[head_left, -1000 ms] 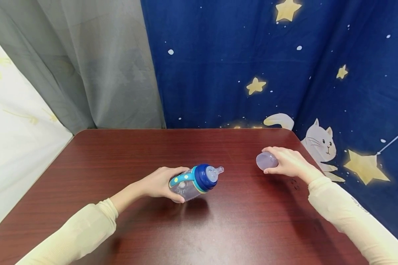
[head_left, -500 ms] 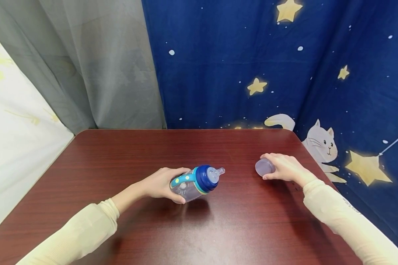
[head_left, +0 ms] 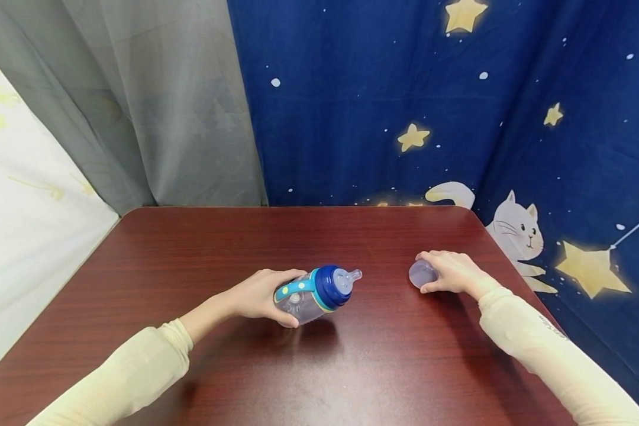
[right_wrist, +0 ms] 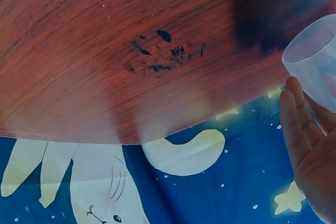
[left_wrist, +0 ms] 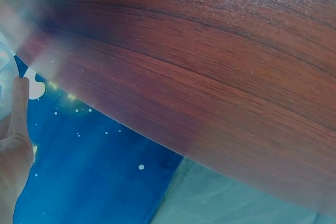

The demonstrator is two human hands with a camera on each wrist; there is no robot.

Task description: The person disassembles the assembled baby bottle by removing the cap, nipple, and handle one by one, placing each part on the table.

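Observation:
In the head view my left hand (head_left: 255,294) grips a clear baby bottle (head_left: 305,309) by its body. The bottle tilts over the table, its blue collar and clear teat (head_left: 354,276) pointing right. A turquoise handle with yellow dots runs along its side. Only the left hand's edge and a sliver of the bottle (left_wrist: 6,82) show in the left wrist view. Farther right, my right hand (head_left: 451,273) holds a translucent cap (head_left: 422,274) between thumb and fingers. The right wrist view shows the cap's open rim (right_wrist: 310,53), turned away from the palm.
A dark red wooden table (head_left: 202,248) spreads under both hands. Dark scuff marks (right_wrist: 168,56) lie on its surface near the right hand. Behind it hang a grey curtain (head_left: 191,118) and a blue star-patterned curtain (head_left: 341,118).
My right hand has moved slightly left and toward me with the cap, which has turned a little. The left hand and the bottle have stayed almost still.

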